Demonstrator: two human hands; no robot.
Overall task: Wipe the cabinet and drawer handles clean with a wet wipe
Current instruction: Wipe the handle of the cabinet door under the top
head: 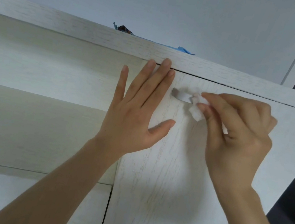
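We see a white handle (182, 96) near the top of a white cabinet door (161, 173). Our left hand (139, 110) lies flat on the door, just left of the handle. Its fingers are straight and spread apart, and it holds nothing. The fingertips reach up to the board (97, 32) above the handle. Our right hand (237, 135) is just right of the handle. Its thumb and first fingers pinch a small white wet wipe (195, 111). The wipe is scrunched up and touches the right end of the handle. Higher than the handle, on top of the cabinet, something blue (183, 50) peeks out.
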